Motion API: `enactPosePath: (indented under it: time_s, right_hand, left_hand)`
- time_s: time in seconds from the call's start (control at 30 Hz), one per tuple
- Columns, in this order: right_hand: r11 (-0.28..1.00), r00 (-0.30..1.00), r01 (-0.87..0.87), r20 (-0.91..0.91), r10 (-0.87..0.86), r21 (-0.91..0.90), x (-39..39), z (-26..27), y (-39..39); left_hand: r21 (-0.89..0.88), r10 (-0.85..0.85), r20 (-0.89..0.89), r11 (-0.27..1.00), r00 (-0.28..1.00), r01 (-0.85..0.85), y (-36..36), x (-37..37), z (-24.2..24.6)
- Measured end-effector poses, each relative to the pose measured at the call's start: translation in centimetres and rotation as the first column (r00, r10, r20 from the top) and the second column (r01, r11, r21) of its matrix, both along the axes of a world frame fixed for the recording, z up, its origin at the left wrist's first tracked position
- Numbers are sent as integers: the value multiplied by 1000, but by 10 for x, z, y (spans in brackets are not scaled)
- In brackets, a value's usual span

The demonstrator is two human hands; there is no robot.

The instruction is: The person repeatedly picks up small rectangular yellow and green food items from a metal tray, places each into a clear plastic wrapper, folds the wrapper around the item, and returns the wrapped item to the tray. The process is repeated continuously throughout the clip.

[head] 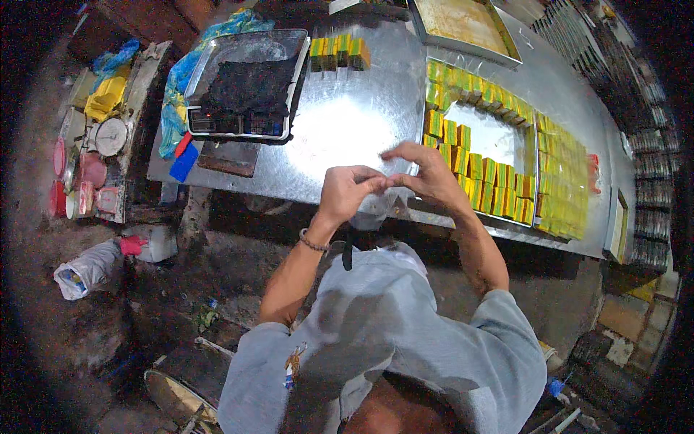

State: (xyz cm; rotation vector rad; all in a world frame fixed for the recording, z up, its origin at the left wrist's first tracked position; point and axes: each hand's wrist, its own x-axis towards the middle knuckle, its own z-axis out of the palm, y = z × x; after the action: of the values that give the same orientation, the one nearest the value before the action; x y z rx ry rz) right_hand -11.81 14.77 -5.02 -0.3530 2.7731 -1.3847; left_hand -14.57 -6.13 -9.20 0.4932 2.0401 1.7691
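Note:
My left hand (347,191) has its thumb and forefinger pinched together above the front edge of the metal table (347,125). From that pinch a translucent piece, which looks like a clear plastic bag (374,215), hangs down over the table edge. The thumb of my right hand (428,172) meets the left fingertips, while its forefinger arches apart from it. Whether the right fingers also grip the plastic is hard to tell. Right of my hands, a metal tray (481,216) holds rows of yellow-and-green wrapped blocks (490,171) around a bare middle.
A digital scale (238,127) carries a metal tray with dark material (249,87). Several wrapped blocks (339,52) stand behind it. More blocks (561,179) are stacked under clear plastic on the right. An empty shallow pan (466,27) lies at the back. A dial scale (111,135) stands left.

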Motion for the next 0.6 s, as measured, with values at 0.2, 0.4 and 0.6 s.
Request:
enactPosePath:
  time_s: [0.2,0.4,0.6]
  right_hand:
    - [999,999,-25,30,24,24,33,1,27]
    - [988,954,48,-300,-2,147,63,9,54]
    - [992,880,10,-473,49,122,79,-4,97]
  left_hand:
    - [-26,2,-32,1000,999,-3,18,28,15]
    - [-42,120,-64,992,991,-122,63,53,27]
    - [16,145,-42,989,989,-145,105,84,29]
